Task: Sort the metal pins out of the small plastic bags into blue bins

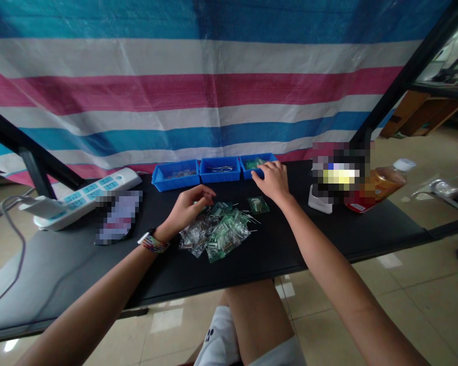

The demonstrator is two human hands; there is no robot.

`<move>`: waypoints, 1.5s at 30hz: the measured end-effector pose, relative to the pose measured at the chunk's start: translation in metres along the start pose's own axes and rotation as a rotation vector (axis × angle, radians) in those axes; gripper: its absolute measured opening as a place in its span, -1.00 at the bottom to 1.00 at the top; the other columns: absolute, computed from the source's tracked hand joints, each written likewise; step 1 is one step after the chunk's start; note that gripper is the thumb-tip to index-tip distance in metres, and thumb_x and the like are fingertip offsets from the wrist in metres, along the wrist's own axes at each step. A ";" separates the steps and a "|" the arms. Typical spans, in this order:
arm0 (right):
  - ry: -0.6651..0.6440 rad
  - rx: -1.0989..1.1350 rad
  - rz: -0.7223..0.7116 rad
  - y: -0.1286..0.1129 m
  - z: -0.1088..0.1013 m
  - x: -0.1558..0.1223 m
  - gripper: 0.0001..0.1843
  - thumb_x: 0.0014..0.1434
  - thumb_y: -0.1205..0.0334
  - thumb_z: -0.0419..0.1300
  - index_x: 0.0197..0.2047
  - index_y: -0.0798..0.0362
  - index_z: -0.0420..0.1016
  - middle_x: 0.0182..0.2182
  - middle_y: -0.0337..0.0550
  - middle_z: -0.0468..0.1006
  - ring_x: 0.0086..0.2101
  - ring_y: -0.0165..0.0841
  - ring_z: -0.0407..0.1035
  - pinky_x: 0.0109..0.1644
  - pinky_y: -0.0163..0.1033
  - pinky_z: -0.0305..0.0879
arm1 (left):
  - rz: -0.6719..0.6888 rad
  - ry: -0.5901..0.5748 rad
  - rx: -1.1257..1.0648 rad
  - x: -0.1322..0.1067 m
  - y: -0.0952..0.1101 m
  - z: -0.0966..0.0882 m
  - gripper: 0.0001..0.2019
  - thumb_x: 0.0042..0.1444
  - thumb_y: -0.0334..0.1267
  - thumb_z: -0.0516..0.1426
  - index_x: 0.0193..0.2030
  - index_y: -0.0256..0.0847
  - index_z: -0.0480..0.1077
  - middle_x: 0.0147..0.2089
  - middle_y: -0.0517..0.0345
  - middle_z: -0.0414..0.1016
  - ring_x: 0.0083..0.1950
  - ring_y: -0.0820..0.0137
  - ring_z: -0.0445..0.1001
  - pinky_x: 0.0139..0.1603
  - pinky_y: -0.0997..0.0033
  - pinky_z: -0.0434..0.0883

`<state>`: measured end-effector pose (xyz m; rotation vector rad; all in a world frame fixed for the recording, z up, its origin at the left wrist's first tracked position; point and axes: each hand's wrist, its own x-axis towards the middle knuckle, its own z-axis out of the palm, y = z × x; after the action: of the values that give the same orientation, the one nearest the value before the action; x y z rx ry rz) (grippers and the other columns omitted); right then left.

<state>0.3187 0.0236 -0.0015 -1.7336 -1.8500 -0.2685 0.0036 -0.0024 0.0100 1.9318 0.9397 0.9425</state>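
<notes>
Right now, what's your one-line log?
left hand: at clear-and-green plastic packet pile | right hand: at rightmost blue plastic bin | lone green packet: on black table

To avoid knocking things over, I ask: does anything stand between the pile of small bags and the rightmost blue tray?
The right grip partly covers the near side of the rightmost blue tray; one separate green bag lies right of the pile. Otherwise, nothing visible.

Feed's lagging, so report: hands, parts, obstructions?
Left hand at packet pile. Right hand at rightmost blue bin. Single green packet right of pile; bottle farther right.
</notes>
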 end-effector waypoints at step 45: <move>-0.596 1.567 0.254 -0.091 -0.001 -0.032 -0.52 -0.11 0.02 0.63 -0.24 0.01 0.53 -0.33 -0.27 0.56 -0.26 -0.30 0.53 -0.19 -0.10 0.68 | 0.073 0.058 0.113 -0.001 0.004 0.001 -0.59 0.28 0.16 0.30 -0.24 -0.20 0.53 -0.27 0.13 0.59 -0.24 0.32 0.50 -0.16 0.38 0.43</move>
<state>0.2307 -0.0162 0.0039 -0.8142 -1.3048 1.5143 0.0048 -0.0049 0.0129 2.0547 0.9800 1.0109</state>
